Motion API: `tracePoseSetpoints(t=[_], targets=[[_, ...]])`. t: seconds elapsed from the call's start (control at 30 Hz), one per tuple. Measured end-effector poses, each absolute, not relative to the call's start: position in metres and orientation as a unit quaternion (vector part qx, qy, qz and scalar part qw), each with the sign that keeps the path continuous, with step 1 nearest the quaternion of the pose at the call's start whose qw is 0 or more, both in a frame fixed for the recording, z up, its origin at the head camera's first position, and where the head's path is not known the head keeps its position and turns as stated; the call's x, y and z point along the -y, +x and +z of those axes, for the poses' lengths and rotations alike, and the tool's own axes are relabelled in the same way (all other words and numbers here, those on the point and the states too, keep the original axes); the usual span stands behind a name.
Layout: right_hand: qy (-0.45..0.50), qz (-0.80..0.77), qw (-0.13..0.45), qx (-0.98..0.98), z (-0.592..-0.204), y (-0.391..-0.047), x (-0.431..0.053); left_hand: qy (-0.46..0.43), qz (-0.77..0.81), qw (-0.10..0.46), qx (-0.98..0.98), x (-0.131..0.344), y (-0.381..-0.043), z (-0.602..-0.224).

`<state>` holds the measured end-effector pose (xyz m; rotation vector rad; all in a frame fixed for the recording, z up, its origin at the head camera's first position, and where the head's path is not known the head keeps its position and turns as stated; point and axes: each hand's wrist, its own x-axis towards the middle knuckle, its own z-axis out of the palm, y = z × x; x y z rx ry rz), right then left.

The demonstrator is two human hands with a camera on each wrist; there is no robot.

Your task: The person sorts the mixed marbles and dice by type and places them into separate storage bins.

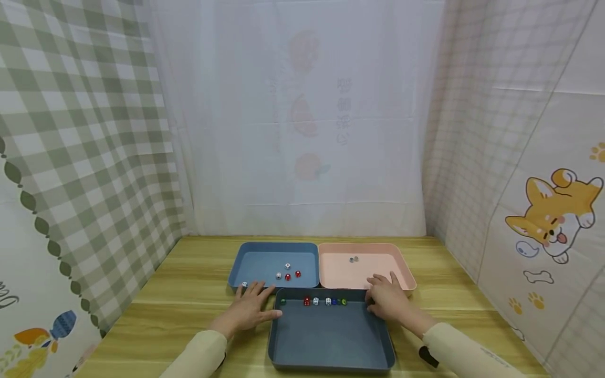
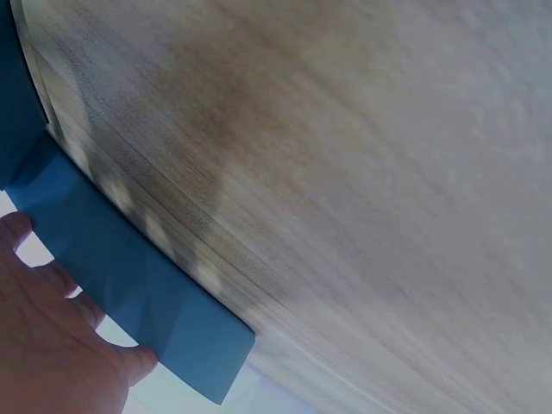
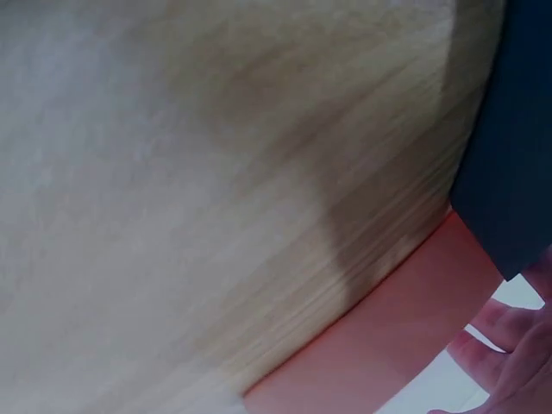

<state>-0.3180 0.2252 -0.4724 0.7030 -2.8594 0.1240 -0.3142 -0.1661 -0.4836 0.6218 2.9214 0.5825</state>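
In the head view my left hand (image 1: pixel 248 311) rests with spread fingers at the near rim of the blue tray (image 1: pixel 255 249), its thumb reaching the left rim of the dark grey tray (image 1: pixel 331 336). My right hand (image 1: pixel 388 300) lies over the corner where the pink tray (image 1: pixel 337 273) meets the dark tray, fingers loosely bent, nothing seen in them. Along the dark tray's far side sit a red die (image 1: pixel 306 301), white dice (image 1: pixel 328 301) and small blue and green pieces (image 1: pixel 344 302). A separate green piece (image 1: pixel 283 301) lies near its left corner.
White dice (image 1: pixel 287 266) and red dice (image 1: pixel 298 273) lie in the blue tray, one white die (image 1: pixel 244 284) beside my left fingers. Two small greyish pieces (image 1: pixel 351 260) sit in the pink tray. All trays stand on a wooden table (image 1: pixel 189 294) enclosed by hanging cloths (image 1: pixel 293 131).
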Motion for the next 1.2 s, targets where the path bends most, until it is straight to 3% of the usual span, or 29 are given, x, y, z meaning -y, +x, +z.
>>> tracePoseSetpoints(t=[0.2,0.57,1.2], targets=[[0.225,0.069,0.085,0.968,-0.474,-0.319,-0.225,0.204,0.197,0.053,-0.957,0.166,-0.312,-0.480],[0.218,0.179,0.128,0.951,-0.460,-0.333,-0.224,0.208,0.191,0.050,-0.958,0.166,-0.314,-0.481],[0.007,0.285,0.093,0.954,-0.457,-0.386,-0.251,0.201,0.192,0.058,-0.959,0.166,-0.312,-0.481]])
